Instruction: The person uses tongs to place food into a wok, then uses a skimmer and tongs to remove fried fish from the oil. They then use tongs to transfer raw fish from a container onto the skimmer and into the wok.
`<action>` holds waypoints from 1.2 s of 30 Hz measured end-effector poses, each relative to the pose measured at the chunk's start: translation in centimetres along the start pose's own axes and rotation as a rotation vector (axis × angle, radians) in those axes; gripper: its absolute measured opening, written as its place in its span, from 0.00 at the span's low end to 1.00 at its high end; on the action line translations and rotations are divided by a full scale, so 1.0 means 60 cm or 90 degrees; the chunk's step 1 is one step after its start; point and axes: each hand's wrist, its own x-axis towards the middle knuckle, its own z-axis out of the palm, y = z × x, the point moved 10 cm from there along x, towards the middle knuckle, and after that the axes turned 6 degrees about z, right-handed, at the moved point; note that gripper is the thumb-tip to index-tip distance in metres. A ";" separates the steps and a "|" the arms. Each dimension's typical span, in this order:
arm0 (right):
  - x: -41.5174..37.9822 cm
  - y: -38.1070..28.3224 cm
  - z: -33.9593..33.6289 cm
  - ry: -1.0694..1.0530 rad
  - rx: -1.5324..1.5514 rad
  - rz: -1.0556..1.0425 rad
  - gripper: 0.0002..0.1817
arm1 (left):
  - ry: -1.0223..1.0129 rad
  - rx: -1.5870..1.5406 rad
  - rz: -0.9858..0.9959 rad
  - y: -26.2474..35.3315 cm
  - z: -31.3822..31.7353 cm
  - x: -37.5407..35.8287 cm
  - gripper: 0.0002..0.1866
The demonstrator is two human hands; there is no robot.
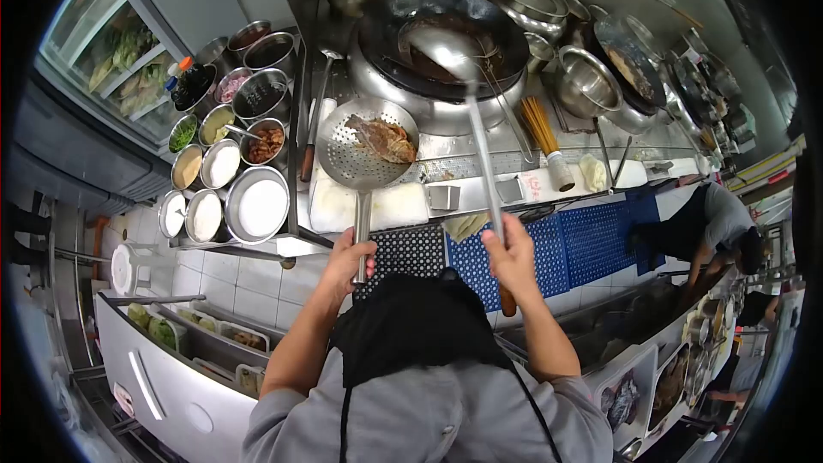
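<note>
My left hand point(349, 261) is closed around the metal handle of a round perforated strainer point(345, 165), held level in front of the stove. On the strainer lies a browned, fried-looking fish point(382, 140). My right hand point(513, 257) grips the long handle of a ladle point(483, 147), whose wooden end sticks out below the fist. The ladle's bowl, smeared by motion, is over the large black wok point(383, 33). Dark liquid shows in the wok, partly hidden by the ladle. A thin wire tool point(507, 107) leans on the wok's right rim.
Seasoning bowls and pots point(260, 204) crowd the left stand. A bamboo brush point(549, 146), a steel bowl point(588, 83) and a second wok point(630, 64) sit to the right. Folded white cloth point(343, 206) lines the stove's front edge. Another person point(716, 214) bends over at the right.
</note>
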 end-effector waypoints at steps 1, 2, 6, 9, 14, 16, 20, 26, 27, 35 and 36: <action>-0.003 -0.010 0.031 -0.039 0.010 -0.014 0.17 | -0.001 -0.020 0.006 0.008 0.004 -0.003 0.12; -0.003 -0.017 0.049 -0.048 -0.016 -0.067 0.18 | 0.000 -0.014 0.016 0.025 0.010 -0.014 0.12; 0.002 -0.071 0.093 0.009 -0.137 -0.161 0.18 | -0.052 -0.012 0.062 0.101 0.053 -0.069 0.12; 0.016 -0.048 0.129 -0.044 -0.236 -0.010 0.19 | -0.045 -0.044 0.075 0.138 0.063 -0.074 0.11; -0.022 -0.071 0.134 0.006 -0.164 -0.052 0.24 | -0.023 -0.077 -0.009 0.122 0.028 -0.074 0.08; -0.038 -0.109 0.124 -0.006 -0.084 -0.083 0.26 | -0.013 -0.059 -0.003 0.126 0.018 -0.079 0.09; -0.046 -0.164 0.102 -0.069 0.060 0.049 0.29 | -0.023 0.062 0.063 0.179 0.025 -0.108 0.12; -0.034 -0.065 0.165 -0.169 0.332 0.285 0.14 | -0.086 0.104 0.093 0.232 0.024 -0.130 0.14; -0.049 -0.044 0.175 -0.166 0.391 0.335 0.13 | -0.091 0.121 0.076 0.226 0.020 -0.133 0.14; -0.084 -0.016 0.119 -0.044 0.168 0.234 0.16 | -0.134 -0.068 -0.036 0.141 0.006 -0.120 0.09; -0.086 -0.032 0.106 -0.035 0.131 0.206 0.18 | -0.135 -0.076 -0.037 0.135 0.010 -0.115 0.10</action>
